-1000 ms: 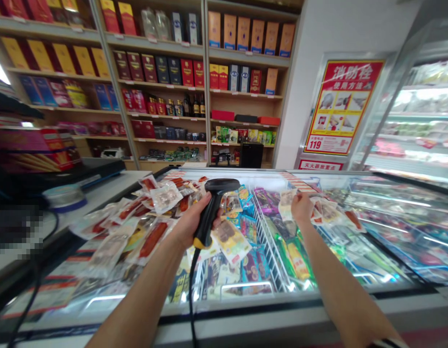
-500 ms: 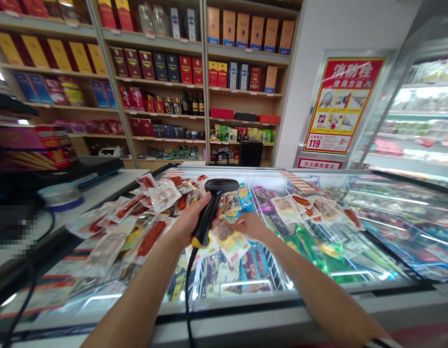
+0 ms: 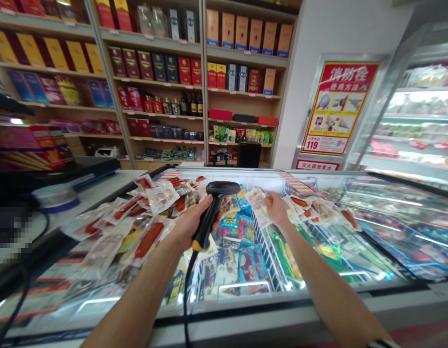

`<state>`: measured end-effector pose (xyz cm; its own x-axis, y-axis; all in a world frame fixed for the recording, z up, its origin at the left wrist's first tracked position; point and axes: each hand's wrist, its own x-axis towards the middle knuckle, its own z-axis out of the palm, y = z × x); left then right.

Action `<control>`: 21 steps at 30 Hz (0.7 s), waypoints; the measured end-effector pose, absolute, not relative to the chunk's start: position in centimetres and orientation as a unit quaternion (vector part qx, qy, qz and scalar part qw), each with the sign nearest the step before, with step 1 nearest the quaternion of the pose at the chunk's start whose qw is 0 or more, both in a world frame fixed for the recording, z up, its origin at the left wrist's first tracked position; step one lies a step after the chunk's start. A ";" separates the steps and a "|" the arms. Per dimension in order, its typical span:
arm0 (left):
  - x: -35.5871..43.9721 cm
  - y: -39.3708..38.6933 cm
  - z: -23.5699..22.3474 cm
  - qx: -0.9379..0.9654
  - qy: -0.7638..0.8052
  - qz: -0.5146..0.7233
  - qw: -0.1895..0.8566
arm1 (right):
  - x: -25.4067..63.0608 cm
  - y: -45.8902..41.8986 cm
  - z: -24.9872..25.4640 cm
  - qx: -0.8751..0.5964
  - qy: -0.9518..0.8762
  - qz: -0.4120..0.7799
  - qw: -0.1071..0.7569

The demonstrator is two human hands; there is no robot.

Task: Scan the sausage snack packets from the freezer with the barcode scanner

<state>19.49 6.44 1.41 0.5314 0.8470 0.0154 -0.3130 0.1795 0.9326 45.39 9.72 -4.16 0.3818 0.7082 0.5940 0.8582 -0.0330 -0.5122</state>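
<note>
My left hand (image 3: pixel 189 223) is wrapped round the grip of a black and yellow barcode scanner (image 3: pixel 208 217), whose cord runs down toward me. In my right hand (image 3: pixel 276 209) is a clear snack packet (image 3: pixel 258 203) with pale contents, pinched at its edge. It is above the right part of the freezer's glass top, beside several sealed packets (image 3: pixel 323 210) lying there. To the left of the scanner, a heap of vacuum-packed snacks covers the glass, among them a reddish-brown sausage-like packet (image 3: pixel 148 241). Part of another packet (image 3: pixel 211 247) shows behind the scanner's handle.
Through the freezer's glass top, white wire baskets (image 3: pixel 269 256) with colourful frozen packs are visible. A tape roll (image 3: pixel 56 197) sits on the left counter. Shelves of boxed bottles (image 3: pixel 166 67) stand behind, and a red notice (image 3: pixel 339 106) hangs on the wall.
My right hand has moved right with the snack packet, from beside the scanner to near the packets on the right. The left hand and scanner stay almost in place.
</note>
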 end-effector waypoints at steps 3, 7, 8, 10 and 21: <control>19.8 6.2 1.2 0.503 0.263 0.391 0.725 | 45.6 10.1 -4.9 -0.689 -0.537 -0.112 0.474; 20.1 5.8 1.3 0.513 0.254 0.386 0.724 | 44.9 10.0 -5.0 -0.658 -0.545 -0.110 0.508; 20.1 5.7 1.3 0.513 0.255 0.386 0.723 | 44.7 9.9 -4.9 -0.653 -0.546 -0.106 0.513; 20.1 5.6 1.4 0.513 0.260 0.382 0.723 | 44.4 9.7 -4.7 -0.647 -0.547 -0.099 0.521; 19.6 5.7 1.6 0.502 0.229 0.378 0.743 | 44.5 9.7 -4.6 -0.642 -0.543 -0.116 0.529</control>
